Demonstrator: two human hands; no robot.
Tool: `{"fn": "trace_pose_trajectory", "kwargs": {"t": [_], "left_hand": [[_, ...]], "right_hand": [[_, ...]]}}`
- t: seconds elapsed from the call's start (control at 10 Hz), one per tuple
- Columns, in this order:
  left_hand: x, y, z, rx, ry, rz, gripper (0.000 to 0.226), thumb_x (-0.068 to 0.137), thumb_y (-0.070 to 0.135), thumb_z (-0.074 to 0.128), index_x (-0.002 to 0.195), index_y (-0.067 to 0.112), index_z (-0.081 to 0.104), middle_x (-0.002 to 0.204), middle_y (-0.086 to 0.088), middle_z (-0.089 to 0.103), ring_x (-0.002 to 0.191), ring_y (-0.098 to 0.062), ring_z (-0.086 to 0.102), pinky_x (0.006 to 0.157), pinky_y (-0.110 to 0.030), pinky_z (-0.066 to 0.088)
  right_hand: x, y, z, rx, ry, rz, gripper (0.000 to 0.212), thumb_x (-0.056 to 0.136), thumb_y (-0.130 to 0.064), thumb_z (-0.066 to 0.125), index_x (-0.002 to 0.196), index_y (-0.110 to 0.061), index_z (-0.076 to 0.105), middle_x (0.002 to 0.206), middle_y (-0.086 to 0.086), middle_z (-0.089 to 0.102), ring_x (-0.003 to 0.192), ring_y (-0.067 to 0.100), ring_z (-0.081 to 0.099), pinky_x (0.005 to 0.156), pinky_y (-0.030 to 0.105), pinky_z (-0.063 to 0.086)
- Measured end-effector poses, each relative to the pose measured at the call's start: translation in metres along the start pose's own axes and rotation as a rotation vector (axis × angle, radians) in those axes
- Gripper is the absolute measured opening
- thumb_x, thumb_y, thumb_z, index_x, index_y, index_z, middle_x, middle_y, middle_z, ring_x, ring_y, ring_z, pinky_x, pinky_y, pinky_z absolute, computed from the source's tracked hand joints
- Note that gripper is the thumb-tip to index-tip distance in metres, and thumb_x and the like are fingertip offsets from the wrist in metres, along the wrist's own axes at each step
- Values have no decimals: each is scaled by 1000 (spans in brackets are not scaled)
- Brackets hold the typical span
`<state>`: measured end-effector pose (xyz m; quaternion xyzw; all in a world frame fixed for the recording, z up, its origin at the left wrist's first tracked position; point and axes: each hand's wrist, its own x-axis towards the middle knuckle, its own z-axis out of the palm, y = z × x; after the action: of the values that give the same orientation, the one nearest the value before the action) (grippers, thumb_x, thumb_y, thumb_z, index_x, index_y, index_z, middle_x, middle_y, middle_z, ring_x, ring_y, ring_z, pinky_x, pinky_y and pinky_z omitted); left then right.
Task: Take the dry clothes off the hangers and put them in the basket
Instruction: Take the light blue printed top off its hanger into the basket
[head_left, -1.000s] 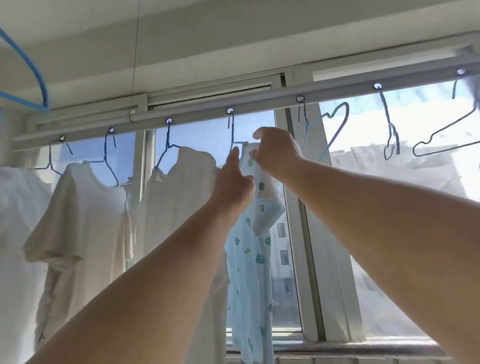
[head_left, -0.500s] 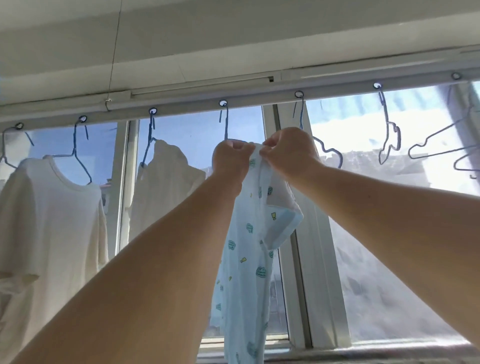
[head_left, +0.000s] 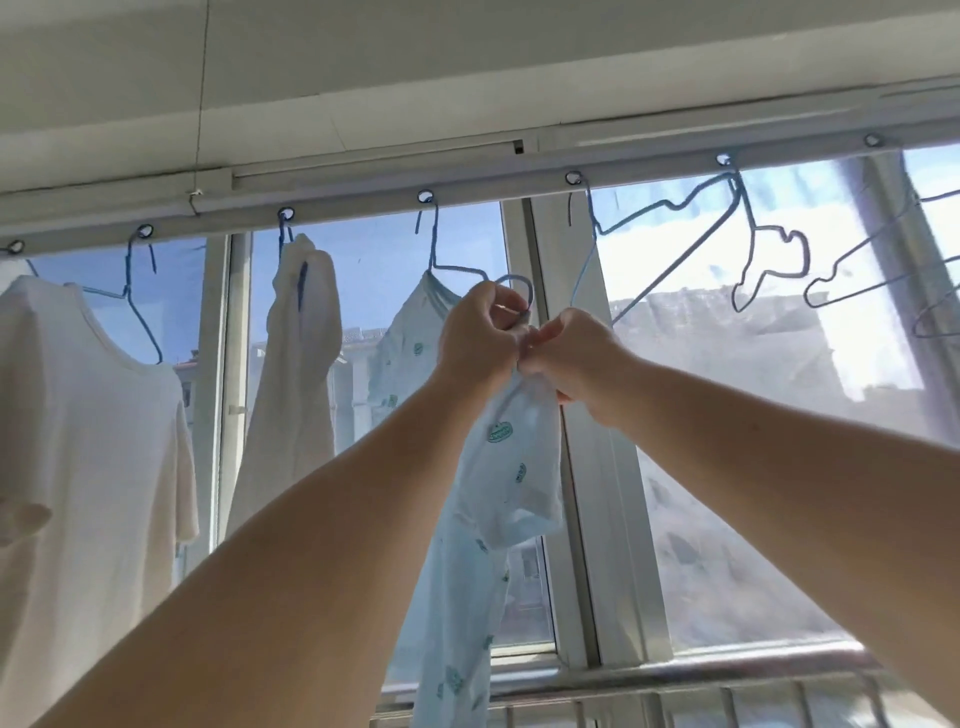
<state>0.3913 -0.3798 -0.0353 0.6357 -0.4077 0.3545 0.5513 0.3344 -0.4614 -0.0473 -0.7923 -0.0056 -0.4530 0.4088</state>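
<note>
While the light blue printed garment (head_left: 498, 467) hangs from its blue wire hanger (head_left: 457, 270) on the rail (head_left: 363, 195), both hands work at the hanger's right shoulder end — looks like the fabric is being peeled off that end. Left hand (head_left: 478, 340) is curled round the hanger's looped end and the cloth at it, probably steadying the wire. Right hand (head_left: 574, 358) pinches the fabric just beside it, knuckles almost touching the left's. Both arms reach up and forward, wrists nearly meeting. Neckline is on the hook side, so the garment isn't free yet. Two white shirts (head_left: 88, 415) hang on hangers to the left; bare hangers (head_left: 675, 249) to the right. Basket not in view — can't say where it sits.
</note>
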Motion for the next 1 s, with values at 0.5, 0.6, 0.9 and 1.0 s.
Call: {"fn": "trace_pose_trajectory", "kwargs": {"t": [0.5, 0.6, 0.9, 1.0], "left_hand": [[-7, -17, -18, -4, 242, -187, 30, 93, 3, 36, 100, 20, 60, 108, -4, 62, 83, -16, 55, 68, -28, 47], [-4, -27, -30, 30, 301, -296, 43, 85, -6, 31, 109, 15, 59, 113, -6, 61, 91, -24, 57, 67, -26, 45], [25, -44, -57, 64, 209, -334, 36, 95, 9, 43, 130, 15, 48, 132, -8, 53, 117, -28, 53, 101, -37, 45], [39, -46, -58, 60, 155, -299, 38, 98, 14, 41, 135, 16, 42, 139, -6, 46, 122, -26, 48, 103, -33, 41]], "right_hand": [[-2, 3, -9, 143, 22, 63, 18, 92, -22, 57, 99, -9, 68, 104, 14, 68, 74, 20, 62, 76, 31, 55], [2, 0, -9, 144, 32, 53, 30, 90, -17, 55, 115, -2, 61, 121, 17, 61, 62, 10, 45, 71, 29, 47], [6, -16, 12, 70, 174, 98, 43, 95, -6, 46, 137, -1, 39, 101, 12, 55, 90, 17, 57, 72, 23, 48], [10, -17, 21, 138, 245, 100, 42, 99, -6, 37, 140, 0, 32, 123, 19, 53, 118, 29, 50, 96, 31, 42]]}}
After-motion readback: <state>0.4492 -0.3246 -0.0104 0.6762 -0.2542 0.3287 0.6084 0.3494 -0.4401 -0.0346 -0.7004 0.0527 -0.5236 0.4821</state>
